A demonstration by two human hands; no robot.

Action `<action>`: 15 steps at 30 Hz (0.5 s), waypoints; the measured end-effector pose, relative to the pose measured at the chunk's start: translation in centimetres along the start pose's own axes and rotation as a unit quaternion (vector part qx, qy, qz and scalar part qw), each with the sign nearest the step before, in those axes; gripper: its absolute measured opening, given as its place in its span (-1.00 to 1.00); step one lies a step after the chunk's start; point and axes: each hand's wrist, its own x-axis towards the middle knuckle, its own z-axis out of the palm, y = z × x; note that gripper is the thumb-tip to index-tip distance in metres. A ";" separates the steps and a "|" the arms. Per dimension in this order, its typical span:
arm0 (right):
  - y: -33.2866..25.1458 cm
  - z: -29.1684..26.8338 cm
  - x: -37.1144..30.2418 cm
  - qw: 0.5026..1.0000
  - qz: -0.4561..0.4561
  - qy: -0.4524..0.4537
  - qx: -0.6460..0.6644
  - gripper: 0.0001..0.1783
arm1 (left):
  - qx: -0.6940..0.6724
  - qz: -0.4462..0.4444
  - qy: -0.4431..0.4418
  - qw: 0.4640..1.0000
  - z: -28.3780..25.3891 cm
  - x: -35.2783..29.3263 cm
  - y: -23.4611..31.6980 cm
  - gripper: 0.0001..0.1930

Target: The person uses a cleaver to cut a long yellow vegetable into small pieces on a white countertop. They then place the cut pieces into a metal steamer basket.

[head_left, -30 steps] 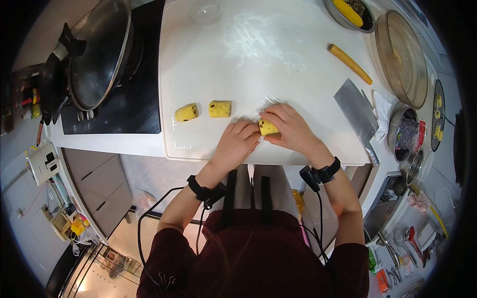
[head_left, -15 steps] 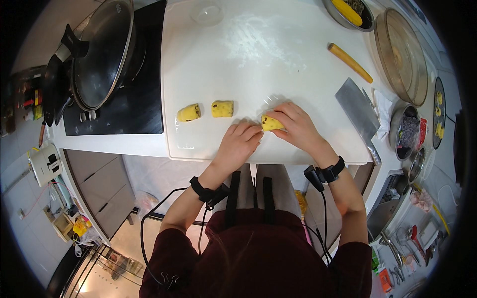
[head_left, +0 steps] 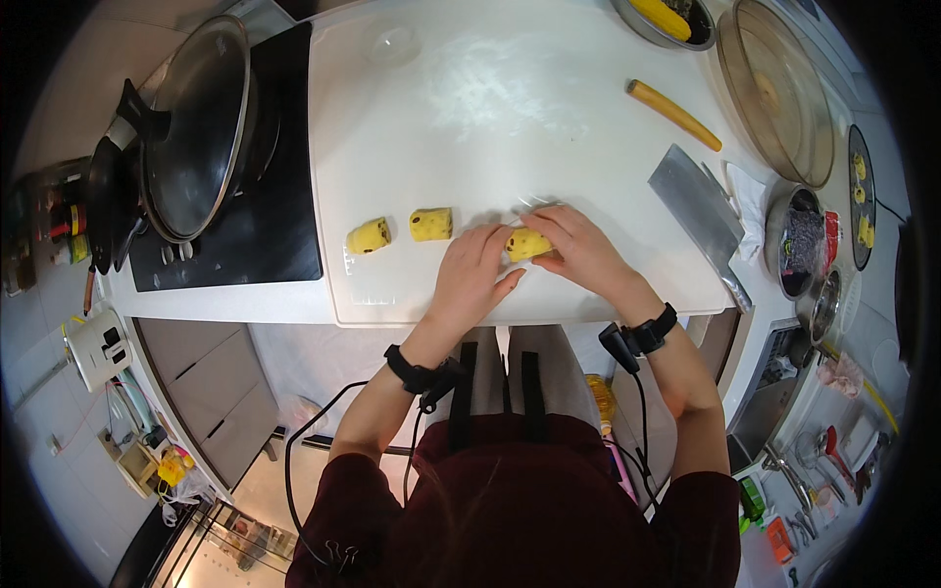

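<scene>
A short yellow dough log with dark specks (head_left: 526,245) lies on the white board (head_left: 392,147) near its front edge. My right hand (head_left: 584,253) is closed on it, fingers over the far side and thumb at the near side. At the log's left end is my left hand (head_left: 470,269), with its fingers stretched out and its thumb apart. Its fingertips are beside the log; whether they press on it I cannot tell. Left of my hands lie two similar pieces, a middle dough piece (head_left: 431,224) and a leftmost dough piece (head_left: 369,236).
A cleaver (head_left: 698,216) and a wooden rolling pin (head_left: 674,115) lie at the right. Behind them stand a metal bowl (head_left: 694,41) with a yellow roll and a big clear basin (head_left: 730,44). A lidded pan (head_left: 201,127) sits on the black cooktop (head_left: 289,216) at left.
My left hand's fingers have straightened along the log's left end, and its thumb has spread away. My right hand still grips the log. The whole view has shifted slightly.
</scene>
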 end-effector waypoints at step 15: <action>1.5 -0.5 -0.8 0.998 -0.048 0.021 -0.039 -0.38 | 0.041 0.012 -0.035 0.998 0.9 1.3 -0.5 -0.50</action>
